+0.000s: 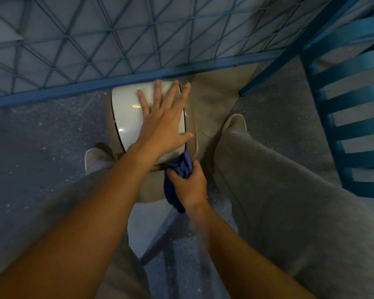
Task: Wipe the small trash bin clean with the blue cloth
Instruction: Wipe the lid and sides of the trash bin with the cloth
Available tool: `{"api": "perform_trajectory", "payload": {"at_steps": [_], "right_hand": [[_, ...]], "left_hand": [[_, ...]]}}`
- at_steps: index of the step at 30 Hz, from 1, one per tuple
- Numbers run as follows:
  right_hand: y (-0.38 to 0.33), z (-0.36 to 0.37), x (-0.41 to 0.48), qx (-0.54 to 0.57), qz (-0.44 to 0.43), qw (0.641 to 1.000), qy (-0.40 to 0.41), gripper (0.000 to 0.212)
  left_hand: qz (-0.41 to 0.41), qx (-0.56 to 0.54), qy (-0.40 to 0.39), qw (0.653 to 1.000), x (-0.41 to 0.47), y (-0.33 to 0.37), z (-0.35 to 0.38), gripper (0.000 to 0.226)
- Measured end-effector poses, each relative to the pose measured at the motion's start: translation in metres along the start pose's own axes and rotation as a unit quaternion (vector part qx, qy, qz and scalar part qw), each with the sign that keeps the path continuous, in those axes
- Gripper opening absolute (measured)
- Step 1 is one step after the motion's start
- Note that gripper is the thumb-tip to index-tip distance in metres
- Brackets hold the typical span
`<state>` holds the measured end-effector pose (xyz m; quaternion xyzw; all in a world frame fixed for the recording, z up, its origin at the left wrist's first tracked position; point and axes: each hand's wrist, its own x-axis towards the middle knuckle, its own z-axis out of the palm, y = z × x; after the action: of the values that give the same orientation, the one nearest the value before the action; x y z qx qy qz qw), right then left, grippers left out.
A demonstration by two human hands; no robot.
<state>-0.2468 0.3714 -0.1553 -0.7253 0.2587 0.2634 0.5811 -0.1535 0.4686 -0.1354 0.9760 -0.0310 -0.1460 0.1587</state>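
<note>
A small beige trash bin (125, 113) with a glossy cream lid stands on the floor between my feet, against a blue metal frame. My left hand (160, 119) lies flat on the lid with fingers spread, holding nothing. My right hand (188, 184) is closed around a bunched blue cloth (179, 169), which presses against the bin's near right rim and hangs down along its side. My arms hide the bin's near wall.
A blue wire-mesh panel (117, 39) on a blue rail runs across the far side. A blue slatted chair (350, 117) stands at the right. My legs in grey trousers and light shoes flank the bin on the speckled grey floor (41, 147).
</note>
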Motion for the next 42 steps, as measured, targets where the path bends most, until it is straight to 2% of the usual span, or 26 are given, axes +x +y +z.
{"api": "perform_trajectory", "payload": {"at_steps": [3,6,8,10,11,13,15,16,17,18,20,21,23,25,27,28,29,31,32,33,37,40,42], "right_hand": [[-0.010,-0.010,-0.004,0.054,0.021,0.998,-0.020,0.022],[-0.026,-0.015,-0.005,0.117,0.043,0.991,-0.039,0.015],[-0.039,-0.015,-0.006,0.178,0.061,0.980,-0.065,0.022],[-0.051,-0.013,-0.009,0.212,0.066,0.971,-0.093,0.017],[-0.056,-0.012,-0.010,0.220,0.067,0.968,-0.103,0.013],[-0.065,-0.006,-0.012,0.238,0.069,0.961,-0.119,0.010],[-0.073,0.002,-0.014,0.245,0.063,0.957,-0.141,0.013],[-0.077,0.008,-0.014,0.240,0.056,0.957,-0.151,0.018],[-0.081,0.015,-0.014,0.238,0.055,0.958,-0.153,0.024],[-0.086,0.022,-0.014,0.225,0.049,0.961,-0.153,0.029],[-0.093,0.040,-0.011,0.195,0.032,0.969,-0.146,0.039],[-0.096,0.048,-0.010,0.187,0.025,0.970,-0.154,0.044],[-0.105,0.063,-0.006,0.159,-0.008,0.973,-0.168,0.048],[-0.118,0.072,-0.001,0.079,-0.065,0.978,-0.181,0.037],[-0.130,0.079,0.004,-0.022,-0.121,0.973,-0.195,0.030],[-0.136,0.080,0.006,-0.075,-0.140,0.969,-0.188,0.028],[-0.139,0.081,0.010,-0.132,-0.158,0.963,-0.171,0.028],[-0.140,0.082,0.022,-0.251,-0.215,0.936,-0.124,0.034],[-0.139,0.083,0.028,-0.300,-0.244,0.916,-0.109,0.037],[-0.140,0.084,0.032,-0.342,-0.271,0.894,-0.104,0.039],[-0.136,0.094,0.043,-0.486,-0.351,0.792,-0.115,0.048],[-0.129,0.099,0.048,-0.580,-0.346,0.726,-0.126,0.056],[-0.125,0.098,0.048,-0.615,-0.339,0.700,-0.129,0.058]], "left_hand": [[-0.003,-0.088,0.022,0.996,-0.003,-0.002,-0.010,0.086],[-0.031,-0.161,0.127,0.978,-0.014,-0.010,-0.024,0.069],[-0.095,-0.247,0.223,0.938,-0.024,-0.019,-0.034,0.054],[-0.160,-0.315,0.249,0.902,-0.037,-0.029,-0.043,0.038],[-0.185,-0.333,0.226,0.896,-0.044,-0.033,-0.047,0.032],[-0.227,-0.344,0.131,0.902,-0.060,-0.039,-0.051,0.029],[-0.271,-0.336,0.018,0.902,-0.078,-0.045,-0.049,0.045],[-0.296,-0.347,-0.023,0.890,-0.085,-0.050,-0.047,0.057],[-0.320,-0.382,-0.053,0.865,-0.091,-0.054,-0.048,0.067],[-0.337,-0.446,-0.074,0.826,-0.097,-0.058,-0.050,0.073],[-0.322,-0.615,-0.077,0.716,-0.103,-0.063,-0.055,0.067],[-0.299,-0.673,-0.064,0.674,-0.105,-0.064,-0.059,0.057],[-0.267,-0.715,-0.027,0.646,-0.108,-0.066,-0.065,0.037],[-0.272,-0.722,0.039,0.635,-0.109,-0.070,-0.070,0.029],[-0.301,-0.706,0.105,0.633,-0.111,-0.081,-0.070,0.027],[-0.332,-0.677,0.137,0.643,-0.112,-0.088,-0.070,0.028],[-0.367,-0.625,0.164,0.669,-0.113,-0.096,-0.069,0.029],[-0.421,-0.473,0.186,0.752,-0.119,-0.113,-0.061,0.030],[-0.431,-0.414,0.178,0.782,-0.121,-0.119,-0.055,0.030],[-0.439,-0.384,0.164,0.796,-0.123,-0.123,-0.049,0.031],[-0.470,-0.395,0.120,0.780,-0.116,-0.120,-0.019,0.044],[-0.464,-0.395,0.093,0.787,-0.106,-0.109,-0.002,0.051],[-0.454,-0.397,0.052,0.796,-0.101,-0.102,0.007,0.051]]}}
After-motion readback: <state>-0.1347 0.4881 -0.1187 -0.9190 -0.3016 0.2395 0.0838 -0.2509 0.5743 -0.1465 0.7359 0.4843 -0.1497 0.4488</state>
